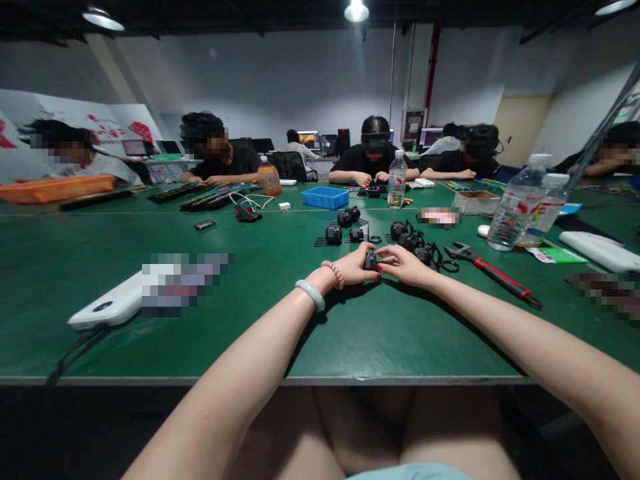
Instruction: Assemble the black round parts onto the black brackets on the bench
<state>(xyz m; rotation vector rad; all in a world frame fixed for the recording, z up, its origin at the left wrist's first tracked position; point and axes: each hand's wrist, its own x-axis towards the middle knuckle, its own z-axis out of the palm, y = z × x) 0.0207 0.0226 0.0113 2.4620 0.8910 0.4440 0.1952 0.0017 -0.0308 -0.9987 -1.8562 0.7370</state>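
Between my two hands, low over the green table, is a small black plastic part (pixel 371 259). My left hand (pixel 353 265), with a pale bangle and a beaded bracelet on its wrist, grips it from the left. The fingertips of my right hand (pixel 406 266) touch its right side, thumb and fingers curved around that edge. Just beyond the hands lie several similar black parts, one (pixel 333 233) at the left and another (pixel 399 230) at the right. A loose black ring (pixel 451 266) rests to the right of my right hand.
An adjustable wrench (pixel 493 273) with a red and black handle lies at the right. Plastic bottles (pixel 517 203) stand behind it. A blue tray (pixel 325 197) sits farther back, and a white power bank (pixel 120 297) at the left. Several people work across the table (pixel 240 347).
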